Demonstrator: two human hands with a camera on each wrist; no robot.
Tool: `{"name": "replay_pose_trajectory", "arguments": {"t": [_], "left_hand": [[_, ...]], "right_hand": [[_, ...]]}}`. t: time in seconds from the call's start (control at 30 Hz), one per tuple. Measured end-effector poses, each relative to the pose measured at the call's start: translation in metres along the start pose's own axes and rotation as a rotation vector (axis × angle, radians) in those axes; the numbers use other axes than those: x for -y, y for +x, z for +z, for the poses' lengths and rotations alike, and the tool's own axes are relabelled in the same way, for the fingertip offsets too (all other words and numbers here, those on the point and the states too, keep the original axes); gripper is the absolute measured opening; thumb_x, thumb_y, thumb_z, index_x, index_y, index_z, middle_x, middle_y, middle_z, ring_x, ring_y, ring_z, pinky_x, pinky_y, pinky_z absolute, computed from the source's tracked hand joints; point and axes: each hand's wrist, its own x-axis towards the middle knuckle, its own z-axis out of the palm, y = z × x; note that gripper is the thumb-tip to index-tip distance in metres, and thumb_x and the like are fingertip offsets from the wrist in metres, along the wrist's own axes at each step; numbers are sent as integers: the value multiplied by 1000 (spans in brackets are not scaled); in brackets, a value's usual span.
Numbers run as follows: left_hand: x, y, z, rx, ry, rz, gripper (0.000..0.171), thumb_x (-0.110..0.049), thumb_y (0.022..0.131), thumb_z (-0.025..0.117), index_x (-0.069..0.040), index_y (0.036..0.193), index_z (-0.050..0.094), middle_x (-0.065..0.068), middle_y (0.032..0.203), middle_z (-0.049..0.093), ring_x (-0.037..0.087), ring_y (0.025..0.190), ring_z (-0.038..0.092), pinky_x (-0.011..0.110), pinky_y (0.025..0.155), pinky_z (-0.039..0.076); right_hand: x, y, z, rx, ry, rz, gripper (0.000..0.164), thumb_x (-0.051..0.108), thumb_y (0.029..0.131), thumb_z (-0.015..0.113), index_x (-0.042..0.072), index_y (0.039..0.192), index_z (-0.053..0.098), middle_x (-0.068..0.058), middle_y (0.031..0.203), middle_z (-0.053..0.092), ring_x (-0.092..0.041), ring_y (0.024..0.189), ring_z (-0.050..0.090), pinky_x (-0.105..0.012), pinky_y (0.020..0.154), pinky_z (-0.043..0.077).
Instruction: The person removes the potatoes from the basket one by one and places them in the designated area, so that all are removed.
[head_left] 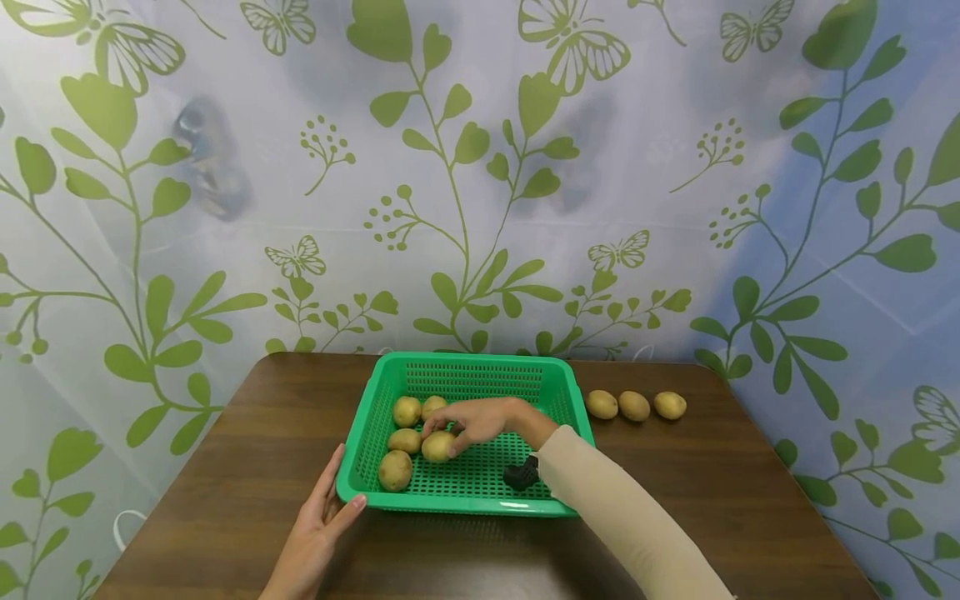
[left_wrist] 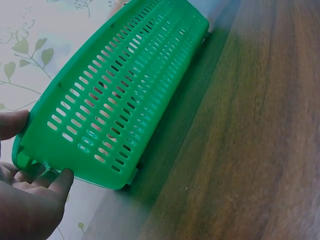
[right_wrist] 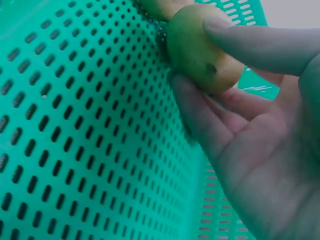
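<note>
A green plastic basket [head_left: 480, 504] with slotted walls sits on the table. My left hand [head_left: 313, 525] holds its near left corner; in the left wrist view the thumb is at the rim and the fingers [left_wrist: 62, 182] lie under it. Inside the basket, my right hand [head_left: 480, 419] grips a potato [head_left: 438, 447], with the thumb on one side and fingers on the other in the right wrist view. That potato [right_wrist: 197, 50] has a dark spot. Several other potatoes, among them a large one [head_left: 395, 471], lie along the basket's left side.
Three potatoes, the middle one [head_left: 634, 406] among them, lie in a row on the brown wooden table [head_left: 720, 492] right of the basket. A small black object [head_left: 521, 475] shows beneath the right wrist. A leaf-patterned curtain [head_left: 480, 208] hangs behind the table.
</note>
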Motion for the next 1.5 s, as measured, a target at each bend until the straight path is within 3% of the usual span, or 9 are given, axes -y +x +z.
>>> {"name": "replay_pose_trajectory", "arguments": {"t": [0.23,0.4,0.67,0.93,1.2,1.37,1.5], "left_hand": [[-2,0,0,1,-2,-3,81,-14,107,59,-18,168,6,12,171,2,37,153,7,12,102,35],[-2,0,0,7,-6,3,81,-13,107,58,-17,168,6,14,171,1,39,153,6,11,102,35],[-1,-1,1,1,-17,-5,80,-12,107,59,-18,168,7,14,171,2,38,153,8,12,101,36],[0,-1,0,7,-16,17,80,-11,107,58,-16,168,6,15,171,2,39,153,7,12,102,35],[0,-2,2,-4,-21,9,80,-11,107,59,-17,168,7,16,171,3,38,153,8,12,102,35],[1,-2,2,-2,-30,14,80,-10,107,59,-17,168,7,15,171,3,38,153,8,12,103,35],[0,-1,0,-3,-28,24,81,-12,107,60,-19,168,8,15,171,4,38,153,9,13,103,36]], "right_hand": [[7,-3,-6,-25,56,-24,44,10,100,71,12,142,57,1,144,49,-9,132,46,-31,108,42],[12,-4,-7,-21,76,-48,44,9,99,71,8,141,56,-3,143,51,-10,131,47,-35,109,42],[12,-11,-13,-45,97,-36,46,3,99,70,4,142,54,4,137,55,-12,129,48,-39,111,39],[16,-23,-17,-49,98,1,47,-1,98,70,5,142,55,-13,148,50,-14,129,49,-43,109,41],[17,-44,-20,-71,101,55,43,5,98,71,11,139,58,4,136,55,-23,129,52,-34,100,48],[16,-57,-24,-83,125,58,42,3,98,71,13,137,58,1,135,56,-24,120,58,-36,94,52],[14,-66,-28,-100,113,61,42,5,98,71,14,138,58,1,137,55,-25,124,57,-37,95,52]]}}
